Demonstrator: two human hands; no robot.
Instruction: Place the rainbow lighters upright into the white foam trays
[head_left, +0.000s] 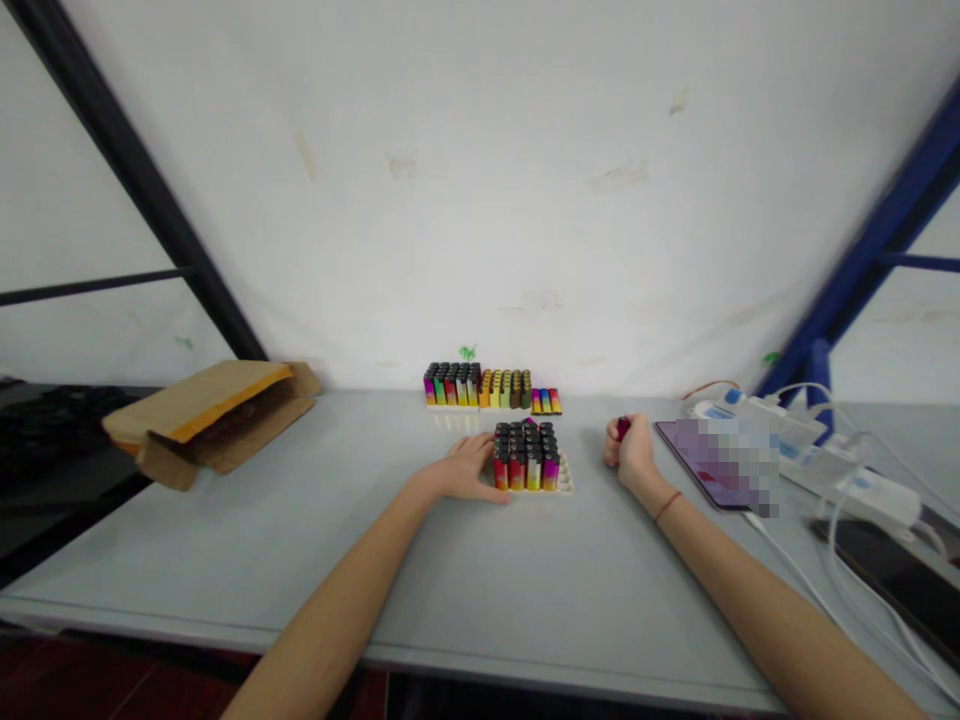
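Observation:
A pale tray (565,480) near the middle of the table holds upright lighters (526,465) in red, yellow and purple with black tops. Its right-hand column shows bare slots. My left hand (466,468) rests against the tray's left side, fingers spread, with the thumb by the front corner. To the right of the tray, my right hand (634,450) is closed in a fist around a dark red lighter (623,427), whose end shows above the fingers. The rest of that lighter is hidden.
Against the wall stand more lighters in a tray (452,390), yellow-and-dark lighters (505,390) and a few lying flat (546,401). An opened cardboard box (217,410) lies left. At right are a phone (705,465), a power strip (847,485), cables and a dark phone (892,575).

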